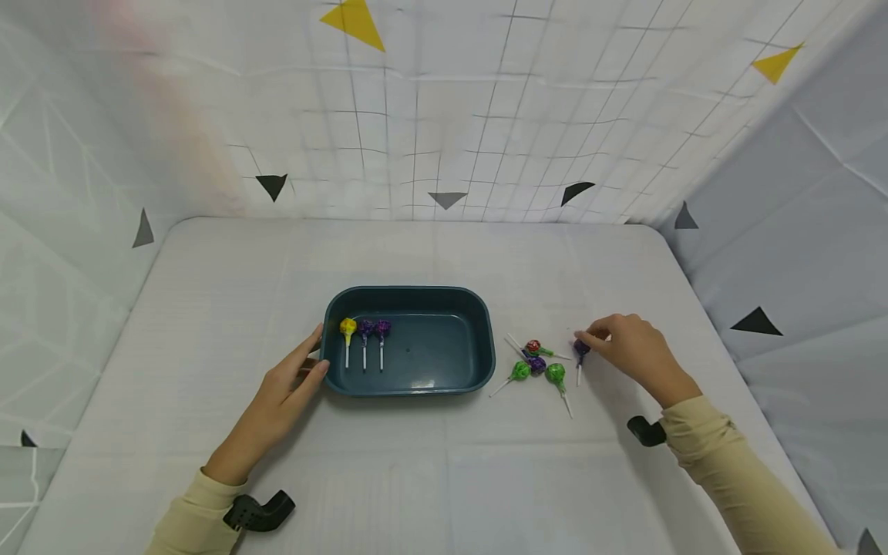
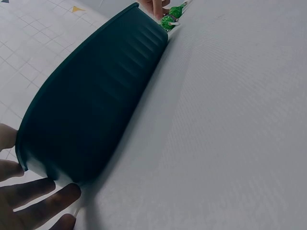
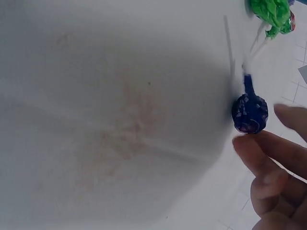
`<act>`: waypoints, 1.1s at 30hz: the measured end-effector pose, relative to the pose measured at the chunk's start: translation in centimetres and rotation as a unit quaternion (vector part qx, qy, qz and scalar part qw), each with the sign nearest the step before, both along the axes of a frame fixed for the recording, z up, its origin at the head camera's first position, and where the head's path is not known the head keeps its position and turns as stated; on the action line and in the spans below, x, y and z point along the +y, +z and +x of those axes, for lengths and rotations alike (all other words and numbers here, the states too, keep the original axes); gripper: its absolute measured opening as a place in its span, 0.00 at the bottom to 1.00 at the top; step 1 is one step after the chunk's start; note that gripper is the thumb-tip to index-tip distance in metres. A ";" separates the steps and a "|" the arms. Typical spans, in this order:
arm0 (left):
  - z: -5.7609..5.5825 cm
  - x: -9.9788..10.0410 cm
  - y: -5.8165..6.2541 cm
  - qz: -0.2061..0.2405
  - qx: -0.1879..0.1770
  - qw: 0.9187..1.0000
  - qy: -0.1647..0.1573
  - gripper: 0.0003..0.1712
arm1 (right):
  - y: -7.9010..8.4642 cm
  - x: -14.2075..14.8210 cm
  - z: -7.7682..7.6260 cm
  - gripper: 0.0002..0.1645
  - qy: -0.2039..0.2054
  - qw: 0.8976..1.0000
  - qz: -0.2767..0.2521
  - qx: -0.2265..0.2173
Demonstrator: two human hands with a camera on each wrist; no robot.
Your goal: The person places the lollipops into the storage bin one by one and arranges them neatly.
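A dark teal tray [image 1: 437, 339] holds a yellow lollipop [image 1: 348, 327] and two purple lollipops [image 1: 375, 329] in a row at its left end, sticks toward the person. The left hand [image 1: 284, 389] touches the tray's left end with spread fingers; in the left wrist view its fingertips [image 2: 67, 191] lie against the outer wall. Right of the tray, the right hand [image 1: 634, 351] has thumb and forefinger at the head of a dark purple lollipop [image 3: 250, 114]. Its stick stands off from its shadow. A narrow gap shows beside the thumb in the right wrist view.
Between tray and right hand lies a loose cluster: green lollipops [image 1: 556, 375], a red one [image 1: 533, 347] and a purple one [image 1: 537, 365], sticks pointing various ways. White cloth covers the table [image 1: 381, 462]; patterned sheets [image 1: 444, 116] rise behind it and at the sides.
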State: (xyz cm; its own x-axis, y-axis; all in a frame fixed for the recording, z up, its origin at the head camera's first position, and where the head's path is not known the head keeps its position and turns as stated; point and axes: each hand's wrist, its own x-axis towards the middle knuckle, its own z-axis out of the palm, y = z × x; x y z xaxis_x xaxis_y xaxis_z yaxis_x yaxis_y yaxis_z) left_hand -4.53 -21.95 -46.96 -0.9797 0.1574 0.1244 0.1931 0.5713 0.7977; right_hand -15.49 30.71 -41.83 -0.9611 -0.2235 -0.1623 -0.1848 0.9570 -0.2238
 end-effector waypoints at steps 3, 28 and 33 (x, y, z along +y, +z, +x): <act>0.0 0.0 0.0 -0.004 0.000 1.000 0.002 0.35 | 0.0 0.2 0.0 0.22 0.005 1.000 -0.008 0.000; 0.0 0.0 0.1 0.007 -0.003 1.000 -0.005 0.35 | 0.0 0.1 -0.2 0.16 0.011 0.999 -0.033 -0.037; 0.0 0.0 0.1 0.002 -0.002 1.000 -0.001 0.35 | 0.4 -0.3 -0.4 0.17 0.009 0.999 -0.033 -0.042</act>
